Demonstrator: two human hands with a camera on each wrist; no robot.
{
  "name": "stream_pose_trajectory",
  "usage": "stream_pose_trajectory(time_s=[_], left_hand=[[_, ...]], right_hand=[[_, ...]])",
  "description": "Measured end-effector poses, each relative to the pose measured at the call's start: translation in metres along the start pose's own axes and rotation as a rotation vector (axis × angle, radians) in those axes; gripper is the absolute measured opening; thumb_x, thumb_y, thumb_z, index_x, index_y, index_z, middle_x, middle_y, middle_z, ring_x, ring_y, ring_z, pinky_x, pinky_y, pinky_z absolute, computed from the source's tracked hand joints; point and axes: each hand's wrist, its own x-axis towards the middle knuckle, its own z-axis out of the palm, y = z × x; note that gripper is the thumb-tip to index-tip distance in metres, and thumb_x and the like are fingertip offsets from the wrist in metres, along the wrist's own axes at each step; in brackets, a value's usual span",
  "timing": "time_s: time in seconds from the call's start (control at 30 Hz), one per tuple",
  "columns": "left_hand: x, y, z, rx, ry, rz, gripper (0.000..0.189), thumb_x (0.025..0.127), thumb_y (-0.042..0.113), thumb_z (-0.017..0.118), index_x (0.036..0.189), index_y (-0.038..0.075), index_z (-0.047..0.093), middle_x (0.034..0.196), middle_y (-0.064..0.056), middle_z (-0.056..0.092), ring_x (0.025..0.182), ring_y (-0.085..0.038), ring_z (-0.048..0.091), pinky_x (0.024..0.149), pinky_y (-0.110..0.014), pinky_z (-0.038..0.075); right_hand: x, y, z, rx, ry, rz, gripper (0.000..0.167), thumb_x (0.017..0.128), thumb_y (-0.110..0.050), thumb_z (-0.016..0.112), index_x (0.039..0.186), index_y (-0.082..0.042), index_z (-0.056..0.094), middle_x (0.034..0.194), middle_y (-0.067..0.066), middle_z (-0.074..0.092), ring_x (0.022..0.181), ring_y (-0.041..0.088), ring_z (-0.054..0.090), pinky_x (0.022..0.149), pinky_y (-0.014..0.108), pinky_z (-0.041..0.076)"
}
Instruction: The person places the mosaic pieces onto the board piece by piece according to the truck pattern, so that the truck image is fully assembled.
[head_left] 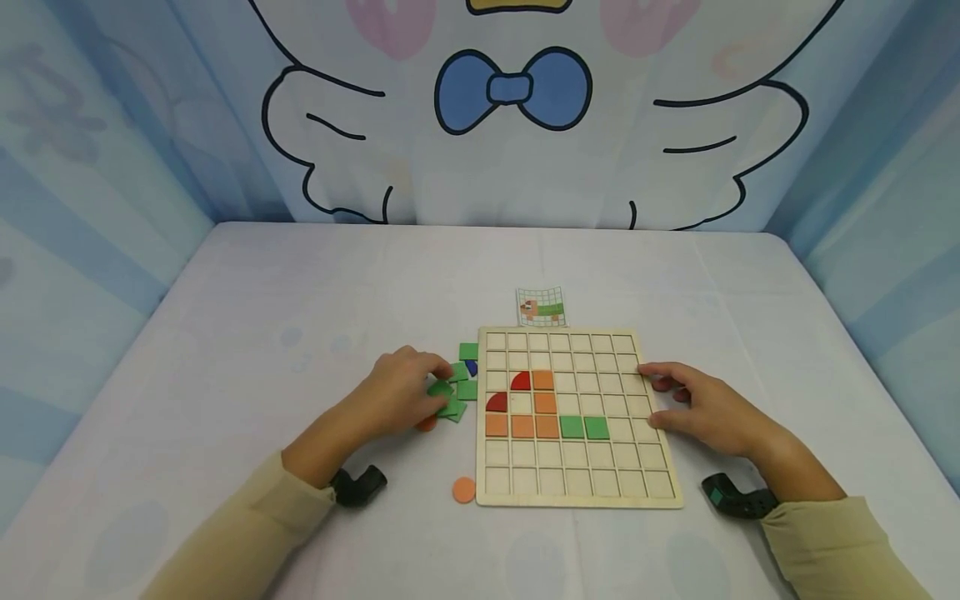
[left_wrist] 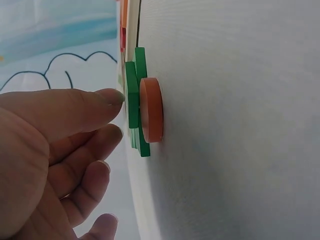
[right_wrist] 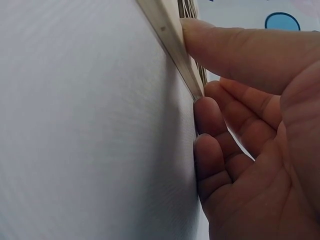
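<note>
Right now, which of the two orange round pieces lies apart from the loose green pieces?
The orange disc by the near left corner of the board; the other disc is right by the loose green pieces and the left hand.

The table [head_left: 300,283] has a white, faintly spotted surface. A backdrop [head_left: 525,175] hangs behind its far edge, printed with a blue bow [head_left: 511,88] and pink patches [head_left: 393,33]. Blue patterned curtains [head_left: 90,225] flank both sides.

This looks like a small play corner, but I can't tell in what building. Blue and white cloth curtains [head_left: 517,179] with a big blue cartoon bow [head_left: 511,88] hang behind and beside a wide, pale cloth-covered table [head_left: 337,287], where a flat, pale wooden grid board [head_left: 566,482] lies.
</note>
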Motion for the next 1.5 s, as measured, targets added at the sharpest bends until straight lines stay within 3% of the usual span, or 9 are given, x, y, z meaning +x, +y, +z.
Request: stream_pose_trajectory(time_s=[0.47, 0.9, 1.13, 1.5], left_hand=[[-0.0076, 0.0017, 0.0010, -0.024, -0.025, 0.029, 0.031, 0.084, 0.019, 0.082, 0.113, 0.012, 0.072, 0.101, 0.006, 0.066, 0.092, -0.016, 0.053, 0.082, -0.035, 0.046], [-0.0081, 0.0012, 0.0025, -0.007, -0.026, 0.025, 0.034, 0.085, 0.021, 0.082, 0.116, 0.013, 0.070, 0.105, 0.006, 0.066, 0.096, -0.016, 0.053, 0.085, -0.037, 0.045], [-0.0069, -0.0017, 0.0018, 0.005, -0.015, 0.013, 0.037, 0.085, 0.021, 0.082, 0.118, 0.010, 0.070, 0.106, 0.002, 0.067, 0.096, -0.018, 0.054, 0.086, -0.037, 0.048], [-0.0061, -0.0056, -0.0011, 0.006, -0.006, -0.004, 0.035, 0.084, 0.020, 0.082, 0.115, 0.009, 0.070, 0.103, 0.002, 0.068, 0.094, -0.018, 0.055, 0.084, -0.037, 0.047]], right_hand=[[-0.0003, 0.0009, -0.0010, 0.000, -0.001, -0.021, 0.066, 0.088, -0.022, 0.078, 0.145, -0.004, 0.048, 0.128, 0.016, 0.059, 0.115, 0.033, 0.054, 0.094, 0.045, 0.041], [-0.0001, 0.0007, -0.0006, 0.008, 0.000, -0.026, 0.066, 0.089, -0.021, 0.078, 0.145, -0.004, 0.048, 0.129, 0.017, 0.058, 0.116, 0.033, 0.054, 0.094, 0.043, 0.041], [-0.0003, -0.0001, -0.0007, 0.010, 0.002, -0.020, 0.066, 0.088, -0.020, 0.077, 0.145, -0.004, 0.048, 0.128, 0.017, 0.058, 0.116, 0.034, 0.054, 0.095, 0.049, 0.040], [-0.0008, -0.0006, -0.0012, -0.003, 0.001, -0.018, 0.065, 0.089, -0.022, 0.077, 0.145, -0.004, 0.048, 0.128, 0.016, 0.059, 0.117, 0.033, 0.054, 0.095, 0.044, 0.040]])
